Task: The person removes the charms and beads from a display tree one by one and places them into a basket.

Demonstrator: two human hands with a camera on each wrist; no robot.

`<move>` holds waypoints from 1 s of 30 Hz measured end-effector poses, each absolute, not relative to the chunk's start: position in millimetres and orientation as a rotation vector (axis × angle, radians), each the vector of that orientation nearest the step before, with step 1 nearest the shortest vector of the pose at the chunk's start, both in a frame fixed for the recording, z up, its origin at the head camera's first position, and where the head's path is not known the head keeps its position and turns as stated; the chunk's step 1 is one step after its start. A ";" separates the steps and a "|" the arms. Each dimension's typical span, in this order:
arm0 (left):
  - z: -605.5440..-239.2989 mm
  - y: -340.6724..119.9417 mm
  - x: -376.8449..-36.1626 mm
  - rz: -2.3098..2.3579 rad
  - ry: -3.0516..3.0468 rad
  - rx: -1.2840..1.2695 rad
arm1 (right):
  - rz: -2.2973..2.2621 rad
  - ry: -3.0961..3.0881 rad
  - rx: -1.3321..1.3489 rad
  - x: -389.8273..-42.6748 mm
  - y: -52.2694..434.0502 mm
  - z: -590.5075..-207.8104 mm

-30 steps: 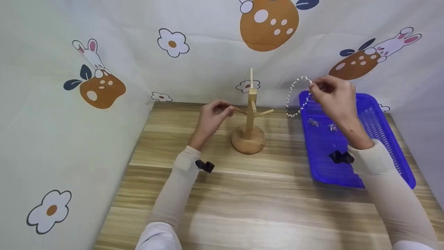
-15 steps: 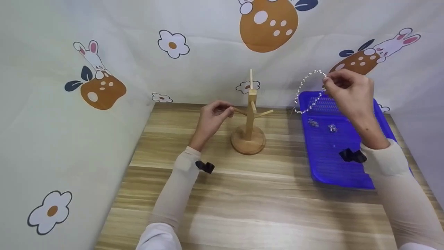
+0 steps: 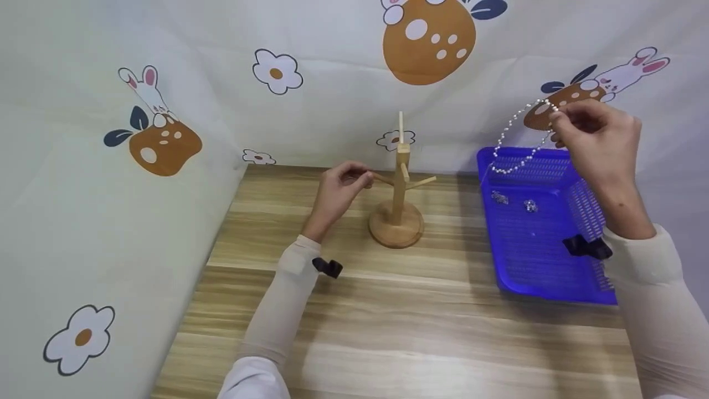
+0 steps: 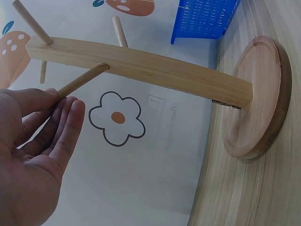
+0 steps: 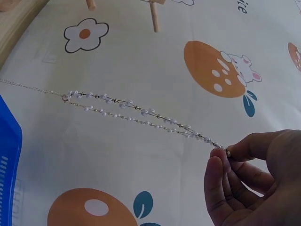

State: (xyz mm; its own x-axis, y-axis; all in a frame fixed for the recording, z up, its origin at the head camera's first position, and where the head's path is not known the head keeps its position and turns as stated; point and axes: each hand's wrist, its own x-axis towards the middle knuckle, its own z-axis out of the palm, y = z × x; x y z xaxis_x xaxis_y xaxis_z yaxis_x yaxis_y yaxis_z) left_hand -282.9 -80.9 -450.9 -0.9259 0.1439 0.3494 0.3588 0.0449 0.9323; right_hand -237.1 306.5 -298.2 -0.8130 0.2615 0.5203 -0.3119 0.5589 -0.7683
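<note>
A small wooden stand (image 3: 400, 183) with slanted pegs rises from a round base (image 4: 256, 99) at the back of the table. My left hand (image 3: 339, 188) holds the tip of its left peg (image 4: 82, 81) between thumb and fingers (image 4: 66, 127). Over the blue tray's (image 3: 554, 277) far end, my right hand (image 3: 595, 138) is raised and pinches a pearl bead necklace (image 3: 518, 136) at its top. The loop of the necklace (image 5: 136, 113) hangs free in the air, with a thin chain tail.
Two small sparkly pieces (image 3: 515, 200) lie in the blue tray. A printed cloth with rabbits and flowers (image 3: 277, 69) walls in the wooden table (image 3: 388, 321) at the back and left. The tray stands along the table's right edge.
My right hand has lifted the necklace up and to the right, away from the stand and over the tray's far end. The left hand has stayed on the peg.
</note>
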 end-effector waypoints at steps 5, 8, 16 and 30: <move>-451.8 -80.7 -283.3 -2.002 -2.145 -0.522 | 1.292 -2.140 0.026 -235.1 315.8 -292.8; -451.6 -80.7 -282.9 -2.006 -2.145 -0.519 | 1.304 -2.106 0.020 -235.3 320.5 -289.7; -451.0 -81.7 -281.9 -2.005 -2.154 -0.520 | 1.242 -2.099 -0.021 -234.6 330.7 -284.4; -452.3 -82.1 -282.2 -1.966 -2.168 -0.528 | 1.192 -2.222 -0.112 -247.0 343.3 -313.0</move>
State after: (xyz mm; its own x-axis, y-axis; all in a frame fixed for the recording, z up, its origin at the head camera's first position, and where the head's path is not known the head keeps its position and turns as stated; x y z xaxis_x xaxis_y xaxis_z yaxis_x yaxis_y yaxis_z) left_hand -282.2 -82.1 -452.3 -0.9234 0.1470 0.3545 0.3672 0.0695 0.9276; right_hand -247.0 343.3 -313.0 -0.8120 0.3442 0.4714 -0.2023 0.5916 -0.7805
